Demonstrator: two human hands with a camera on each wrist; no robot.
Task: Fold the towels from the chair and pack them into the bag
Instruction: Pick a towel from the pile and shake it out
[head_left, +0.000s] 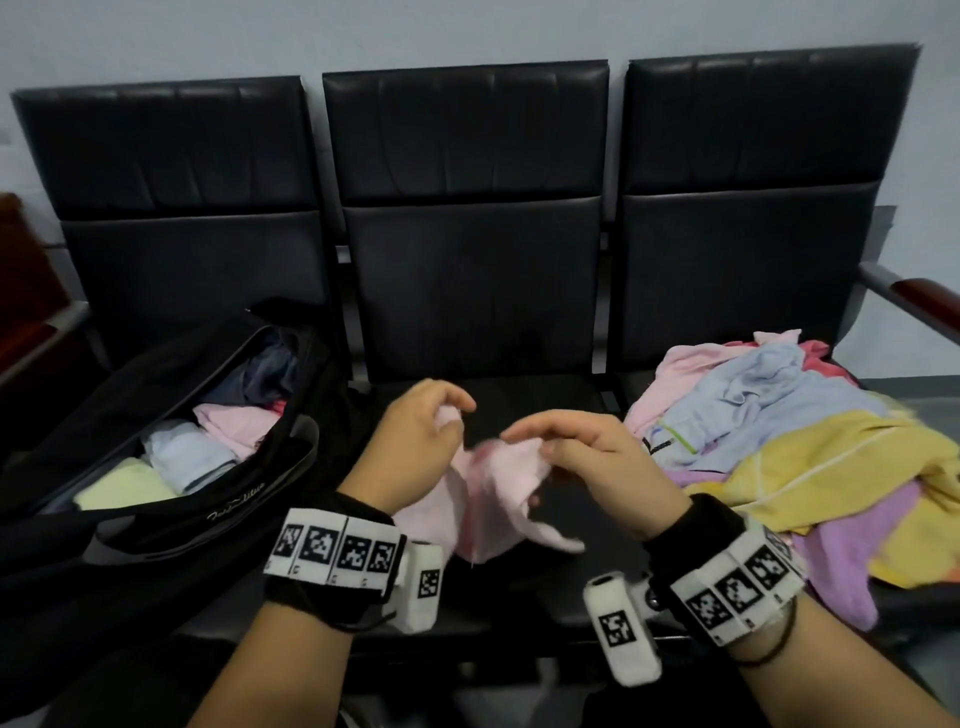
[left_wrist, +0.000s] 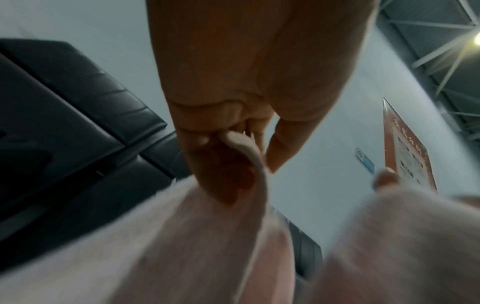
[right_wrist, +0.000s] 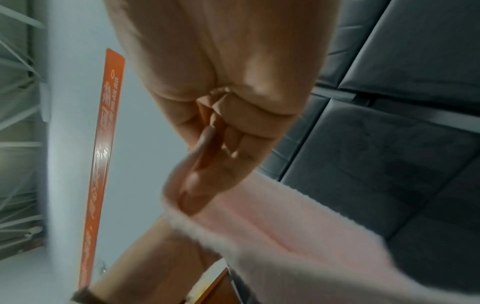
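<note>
A pale pink towel (head_left: 488, 499) hangs crumpled between both hands above the middle black seat. My left hand (head_left: 415, 441) pinches its upper left edge; the left wrist view shows the fingers (left_wrist: 221, 164) curled round a fold of the pink towel (left_wrist: 182, 246). My right hand (head_left: 587, 457) grips the upper right edge; in the right wrist view its fingers (right_wrist: 207, 168) close on the pink towel (right_wrist: 285, 226). An open black bag (head_left: 156, 467) on the left seat holds folded towels in yellow-green, light blue and pink. A pile of unfolded towels (head_left: 779, 441) lies on the right seat.
Three joined black padded seats (head_left: 467, 234) stand against a pale wall. A wooden-topped armrest (head_left: 914, 296) juts out at the far right. The bag's strap (head_left: 208, 535) hangs over the left seat's front edge. An orange sign (right_wrist: 103, 144) hangs on the wall.
</note>
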